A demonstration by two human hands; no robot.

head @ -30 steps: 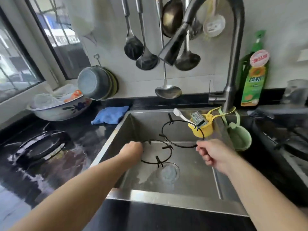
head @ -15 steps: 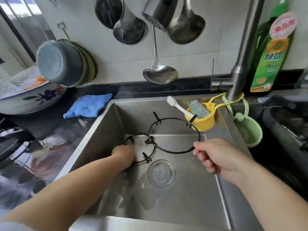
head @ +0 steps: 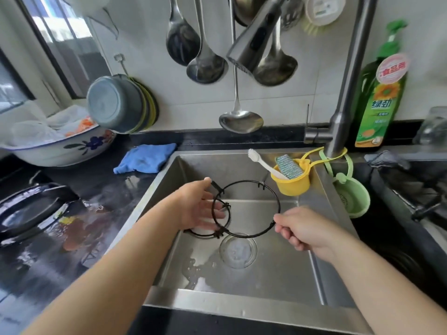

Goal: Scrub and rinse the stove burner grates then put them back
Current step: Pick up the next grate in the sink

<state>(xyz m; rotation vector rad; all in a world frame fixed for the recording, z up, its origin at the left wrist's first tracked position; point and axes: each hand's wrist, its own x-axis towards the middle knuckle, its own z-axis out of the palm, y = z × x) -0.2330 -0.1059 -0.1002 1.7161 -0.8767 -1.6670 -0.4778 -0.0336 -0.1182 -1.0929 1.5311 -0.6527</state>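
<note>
Two black wire burner grates are in the steel sink [head: 242, 308]. My right hand [head: 304, 230] pinches the right edge of the large ring grate [head: 244, 182] and holds it tilted above the sink floor. The small ring grate [head: 200, 235] lies on the sink floor, partly hidden under my left hand [head: 198, 206]. That hand is open with its fingers spread behind the left side of the large grate, its thumb beside the grate's left prong. No water runs from the faucet [head: 343, 105].
A yellow cup [head: 294, 187] with a toothbrush and a scrub sponge hangs at the sink's back right, beside a green strainer [head: 353, 197]. A dish soap bottle [head: 379, 97] stands behind it. A stove burner [head: 31, 209] sits on the wet counter at left, near a blue cloth [head: 145, 158]. Ladles hang overhead.
My left hand let go of the small grate, rose and opened beside the large grate's left side. My right hand keeps its hold on the large grate.
</note>
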